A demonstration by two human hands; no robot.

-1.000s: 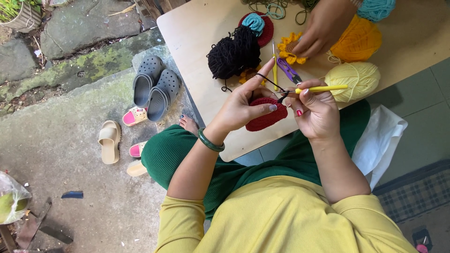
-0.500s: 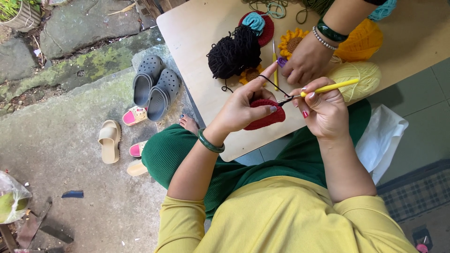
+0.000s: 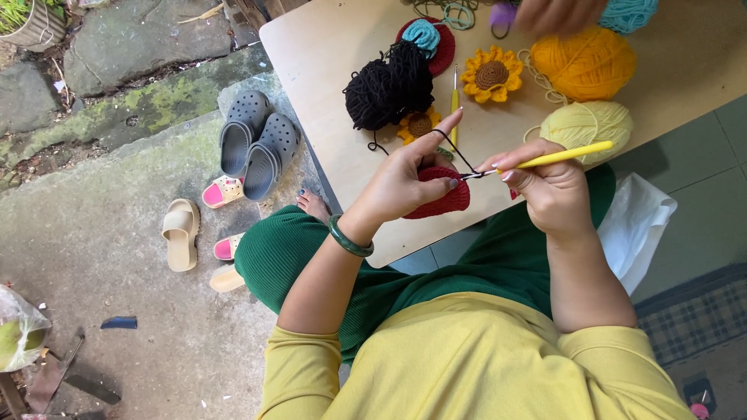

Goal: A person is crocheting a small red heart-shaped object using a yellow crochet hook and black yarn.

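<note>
My left hand (image 3: 405, 177) holds a red crocheted piece (image 3: 443, 198) over the near edge of a light wooden table (image 3: 334, 85), with black yarn (image 3: 465, 159) running over its raised forefinger. My right hand (image 3: 545, 187) grips a yellow crochet hook (image 3: 560, 156) whose tip meets the red piece. A tangle of black yarn (image 3: 389, 89) lies on the table just beyond my left hand. A green bangle (image 3: 348, 238) sits on my left wrist.
On the table lie a crocheted sunflower (image 3: 490, 75), an orange yarn ball (image 3: 582, 62), a pale yellow ball (image 3: 587, 124), a red disc with a teal piece (image 3: 426, 39) and a second hook (image 3: 454, 105). Another person's hand (image 3: 556, 12) is at the top edge. Grey clogs (image 3: 257, 144) and sandals (image 3: 180, 233) lie on the stone floor.
The other person's hand has drawn back from the sunflower to the table's far edge, carrying something purple. My hands stay together on the red piece, with the hook tilted a little flatter.
</note>
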